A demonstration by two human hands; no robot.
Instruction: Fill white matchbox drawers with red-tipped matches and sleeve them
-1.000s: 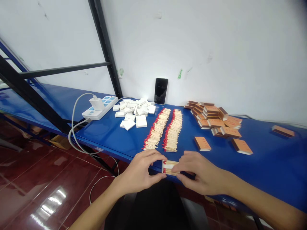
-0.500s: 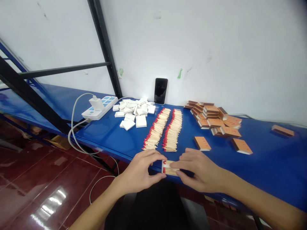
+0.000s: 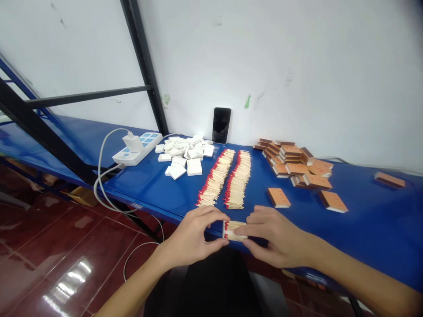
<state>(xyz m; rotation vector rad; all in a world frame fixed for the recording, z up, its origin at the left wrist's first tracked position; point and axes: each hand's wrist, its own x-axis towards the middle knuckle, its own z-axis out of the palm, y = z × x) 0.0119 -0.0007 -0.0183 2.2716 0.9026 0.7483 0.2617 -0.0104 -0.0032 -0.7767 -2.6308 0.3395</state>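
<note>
A small white matchbox tray (image 3: 225, 230) with red-headed matches (image 3: 235, 225) in it is held at the front edge of the table. My left hand (image 3: 198, 233) pinches the tray's left end between thumb and fingers. On its right end is my right hand (image 3: 272, 235), the index finger pressing onto the matches and the thumb at the near side. The lower fingers of the right hand are curled and partly hidden. Just beyond the hands, two long rows of loose matches (image 3: 216, 178) lie on the blue table (image 3: 373, 224), red heads to the left.
White matchbox trays (image 3: 194, 167) are heaped at the back left, beside a power strip (image 3: 137, 149) with a plugged-in charger and cable. A phone (image 3: 221, 125) leans on the wall. Orange matchboxes (image 3: 291, 152) are piled at the right, with several lying apart. A black metal frame stands left.
My right index finger has shifted slightly over the matches in the tray, and they now lie spread more evenly across it. My left hand keeps its hold.
</note>
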